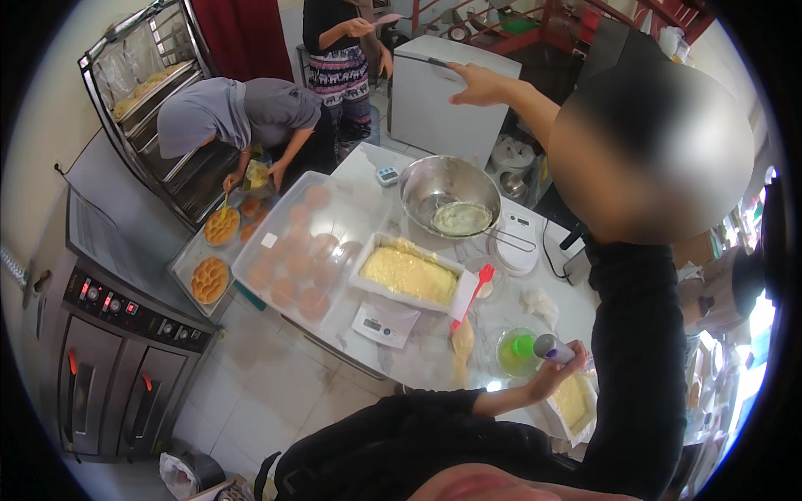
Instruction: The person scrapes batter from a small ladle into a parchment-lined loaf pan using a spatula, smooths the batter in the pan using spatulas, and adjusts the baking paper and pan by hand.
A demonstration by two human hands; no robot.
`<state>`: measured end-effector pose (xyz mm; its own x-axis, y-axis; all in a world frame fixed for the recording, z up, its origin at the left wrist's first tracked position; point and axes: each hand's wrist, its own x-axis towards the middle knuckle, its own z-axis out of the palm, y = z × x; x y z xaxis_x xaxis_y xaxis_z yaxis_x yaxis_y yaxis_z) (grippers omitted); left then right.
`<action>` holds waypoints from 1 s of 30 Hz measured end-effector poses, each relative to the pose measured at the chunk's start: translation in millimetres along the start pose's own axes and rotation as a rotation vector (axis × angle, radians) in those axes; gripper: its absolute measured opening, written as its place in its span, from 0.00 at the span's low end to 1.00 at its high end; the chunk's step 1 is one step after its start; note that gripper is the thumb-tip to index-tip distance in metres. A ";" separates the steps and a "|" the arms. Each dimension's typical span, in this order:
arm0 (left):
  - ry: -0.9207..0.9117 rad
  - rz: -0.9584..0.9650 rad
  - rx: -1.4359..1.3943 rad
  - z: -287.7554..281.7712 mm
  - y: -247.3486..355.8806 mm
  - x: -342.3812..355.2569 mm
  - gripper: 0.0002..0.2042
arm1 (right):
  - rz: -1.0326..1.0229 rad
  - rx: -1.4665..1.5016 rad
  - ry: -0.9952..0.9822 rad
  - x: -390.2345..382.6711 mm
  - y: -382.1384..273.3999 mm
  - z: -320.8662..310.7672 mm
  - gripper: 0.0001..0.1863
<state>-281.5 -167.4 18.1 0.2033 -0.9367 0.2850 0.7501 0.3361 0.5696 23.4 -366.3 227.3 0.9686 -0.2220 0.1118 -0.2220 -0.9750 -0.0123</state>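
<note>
My left hand (561, 361), at lower right, is closed round a grey and purple cylinder (545, 347) beside a green-capped container (522, 351). A lined pan of pale batter (572, 401) lies below it. My right hand (472, 83) is raised with fingers apart in front of a white appliance (430, 117); part of that arm is blurred. On the table (418, 367) stand another batter-filled pan (401, 275), a red spatula (483, 275), a kitchen scale (384, 324), a steel bowl (422, 188) and a plastic box of round baked items (309, 234).
A co-worker in a grey headscarf (205, 117) bends over trays of round moulds (209, 280) at left; another person (338, 75) stands behind. A steel oven (117, 334) and tray rack (150, 117) line the left. A bin (192, 476) sits at lower left.
</note>
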 end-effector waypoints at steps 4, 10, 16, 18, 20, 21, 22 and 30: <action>0.018 -0.176 0.162 -13.9 15.9 -3.9 0.07 | 0.139 0.129 -0.096 41.1 18.2 39.4 0.43; -0.109 -0.364 0.443 -35.9 -6.1 -10.9 0.08 | 0.562 0.933 0.070 49.1 48.6 144.4 0.51; -0.196 -0.470 0.591 -43.8 -24.0 -21.3 0.12 | 0.151 0.840 0.972 31.8 47.6 156.0 0.31; -0.248 -0.519 0.664 -40.8 -29.7 -26.8 0.13 | 0.086 0.710 1.070 16.2 55.9 152.8 0.24; -0.284 -0.551 0.715 -36.2 -36.3 -32.6 0.15 | 0.016 0.442 1.165 -8.2 62.6 145.6 0.18; -0.259 -0.538 0.689 -32.3 -39.4 -36.6 0.16 | 0.022 0.314 1.160 -21.0 64.0 138.9 0.17; -0.189 -0.410 0.518 -22.6 -42.0 -41.6 0.13 | 0.034 0.361 1.252 -37.3 67.9 126.6 0.17; 0.095 0.111 -0.026 22.9 -60.2 -38.3 0.06 | -0.041 0.748 1.268 -233.8 55.8 3.7 0.21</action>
<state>-348.9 -149.5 -9.5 0.3435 -0.8993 0.2707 0.7355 0.4369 0.5179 -215.0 -368.8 196.8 0.1414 -0.4197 0.8966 0.2924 -0.8476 -0.4429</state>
